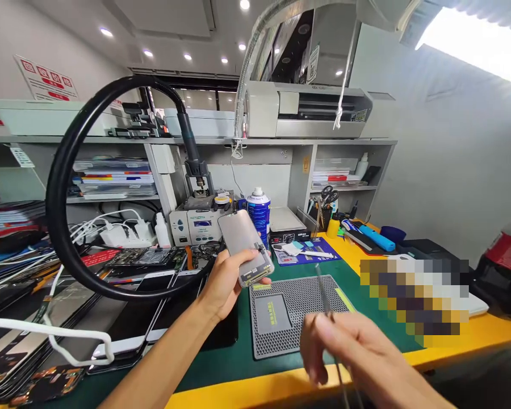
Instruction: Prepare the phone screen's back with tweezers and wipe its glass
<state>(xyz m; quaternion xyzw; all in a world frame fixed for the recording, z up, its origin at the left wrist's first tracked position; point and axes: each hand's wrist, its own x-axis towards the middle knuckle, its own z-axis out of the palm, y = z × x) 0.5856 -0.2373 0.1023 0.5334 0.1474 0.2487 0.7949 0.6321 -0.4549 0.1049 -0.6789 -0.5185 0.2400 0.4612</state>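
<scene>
The phone panel (pixel 239 234) was held tilted above the left part of the green mat (pixel 276 372), in front of the blue and white spray can (pixel 259 218). The fingers of the left hand (pixel 225 281) gripped its lower end, thumb across the face. The fingers of the right hand (pixel 340 341) were closed around a thin metal tool (pixel 323 288), blurred, its tip pointing up and away over the grey perforated pad (pixel 300 289).

The pad lay on the green mat, and the mat covered much of the yellow tabletop (pixel 221 396). Phones and screens (pixel 111 309) crowded the left side among white cables (pixel 76 335), under a big loop of black hose (pixel 55 193). Behind them stood a grey control unit (pixel 196 227) with a small display. To the right lay a bright blue tube-shaped item (pixel 377 237) near a yellow bottle (pixel 333 227); a patch beyond the mat was pixelated.

At the back, grey shelving (pixel 300 147) carried papers and a large printer (pixel 310 108). Round lights dotted the ceiling (pixel 162 25), and a bright lamp (pixel 479 42) shone at upper right.
</scene>
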